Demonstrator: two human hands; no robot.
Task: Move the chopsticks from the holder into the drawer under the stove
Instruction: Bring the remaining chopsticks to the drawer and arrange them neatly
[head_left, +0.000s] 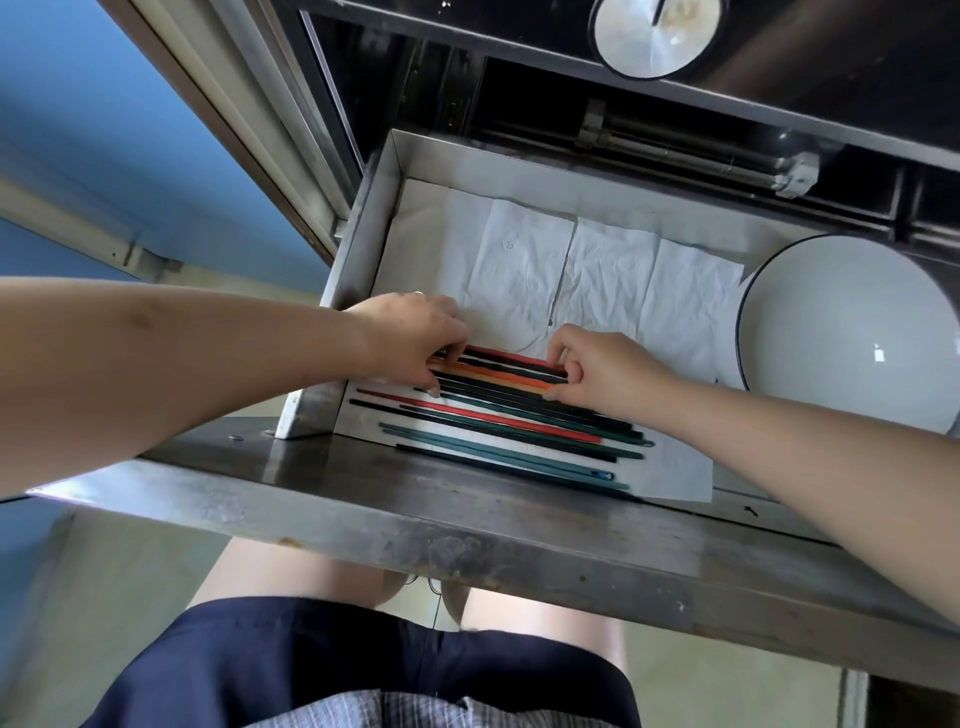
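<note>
Chopsticks (498, 410) between both grips (drawer (358, 228)).

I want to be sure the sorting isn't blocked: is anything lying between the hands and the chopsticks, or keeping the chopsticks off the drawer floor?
Nothing visible does. The left hand and right hand already touch the chopsticks, which lie on the paper lining inside the open drawer. The white bowl sits apart, at the right.

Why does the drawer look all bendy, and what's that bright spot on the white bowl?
In the head view, the wide-angle lens curves straight edges, so the metal drawer looks slanted and bent. The bright spot on the white bowl is light glaring off its shiny surface. The space above the drawer is dark shadow, while the chopsticks and both hands look sharp, not blurry.
</note>
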